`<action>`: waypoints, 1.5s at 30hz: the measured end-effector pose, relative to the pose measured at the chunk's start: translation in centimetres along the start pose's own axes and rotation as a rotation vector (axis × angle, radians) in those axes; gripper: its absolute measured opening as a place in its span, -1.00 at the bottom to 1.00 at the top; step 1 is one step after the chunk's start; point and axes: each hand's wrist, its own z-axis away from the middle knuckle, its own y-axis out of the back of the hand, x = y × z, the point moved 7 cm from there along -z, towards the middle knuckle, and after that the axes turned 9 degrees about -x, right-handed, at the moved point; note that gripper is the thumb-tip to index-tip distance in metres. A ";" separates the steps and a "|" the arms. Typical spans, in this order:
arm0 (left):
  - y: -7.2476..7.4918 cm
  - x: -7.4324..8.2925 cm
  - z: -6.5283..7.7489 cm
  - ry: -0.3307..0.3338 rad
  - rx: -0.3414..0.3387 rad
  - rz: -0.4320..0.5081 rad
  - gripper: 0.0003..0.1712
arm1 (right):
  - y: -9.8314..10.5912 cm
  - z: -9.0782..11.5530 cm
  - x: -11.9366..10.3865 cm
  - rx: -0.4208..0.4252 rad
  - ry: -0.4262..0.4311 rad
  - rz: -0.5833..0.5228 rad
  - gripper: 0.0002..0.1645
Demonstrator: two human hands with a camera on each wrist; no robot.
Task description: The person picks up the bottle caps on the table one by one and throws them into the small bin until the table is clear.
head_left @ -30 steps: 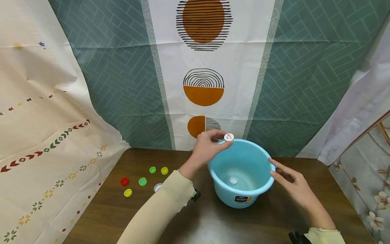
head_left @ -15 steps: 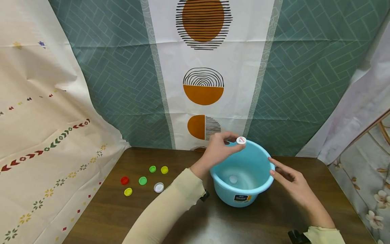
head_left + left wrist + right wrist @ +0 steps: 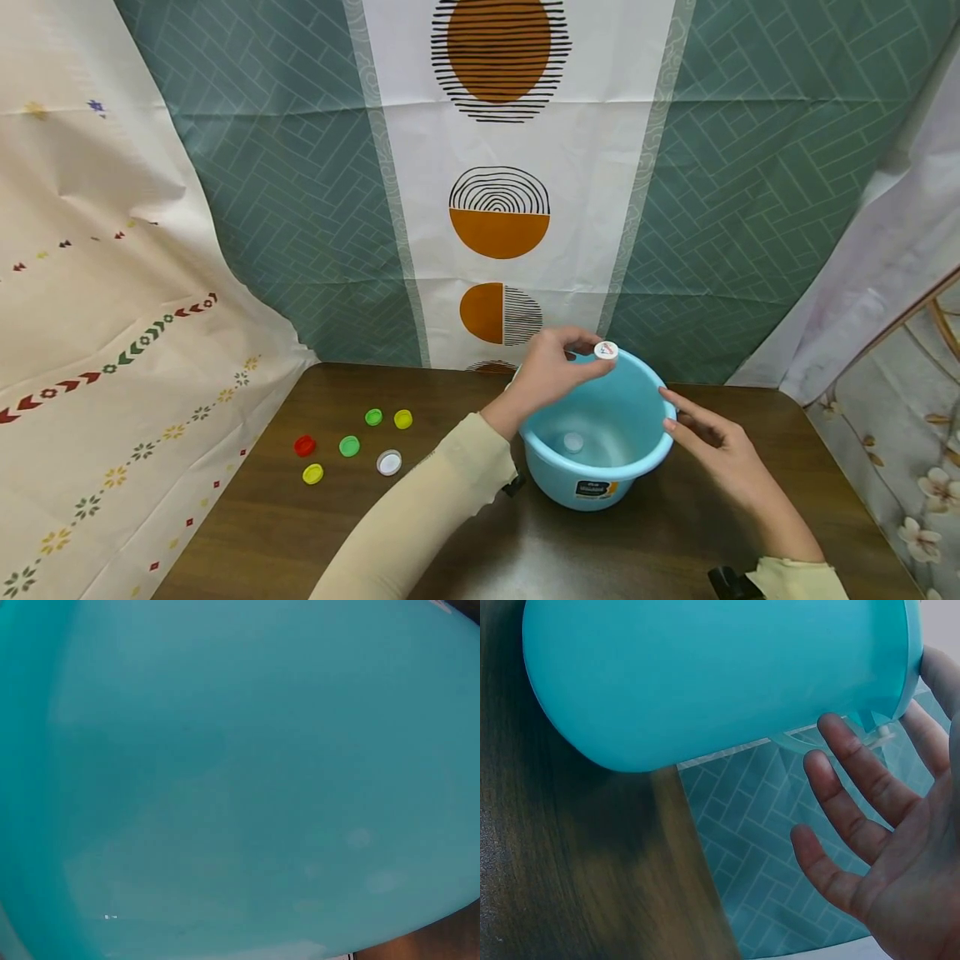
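Note:
Over the back of a light blue basin [image 3: 600,492], my left hand [image 3: 545,367] pinches a white bottle cap [image 3: 606,351] with a small print on top. Another white cap [image 3: 573,442] lies on the basin's floor. At the basin's right rim, my right hand [image 3: 708,437] holds on with thumb and index finger hooked at the edge. Its other fingers [image 3: 844,825] spread below the rim in the right wrist view. The basin's blue wall [image 3: 247,765] fills the left wrist view, so the left hand does not show there.
Left of the basin, loose caps lie on the dark wooden table [image 3: 300,533]: a red cap [image 3: 304,446], two yellow, two green and a white-rimmed cap [image 3: 389,462]. Behind the table hangs a patterned curtain [image 3: 315,192].
My left hand has moved to the right and slightly down with the white cap, from the basin's left rim to over its back. The right hand stays at the rim.

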 end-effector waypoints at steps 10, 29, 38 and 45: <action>-0.3 -0.1 -0.1 -0.001 -0.007 -0.041 -0.47 | 0.0 0.0 0.0 0.006 0.004 0.000 -0.44; 0.6 -0.2 0.3 0.011 0.013 -0.024 -0.51 | -0.1 0.0 -0.1 0.001 0.001 0.011 -0.43; 2.9 0.1 1.1 -0.003 0.054 0.021 -0.57 | -0.1 0.1 -0.1 0.000 0.003 0.022 -0.42; 6.3 0.1 2.8 -0.041 0.150 -0.008 -0.60 | -0.1 0.1 -0.3 -0.006 -0.008 0.021 -0.42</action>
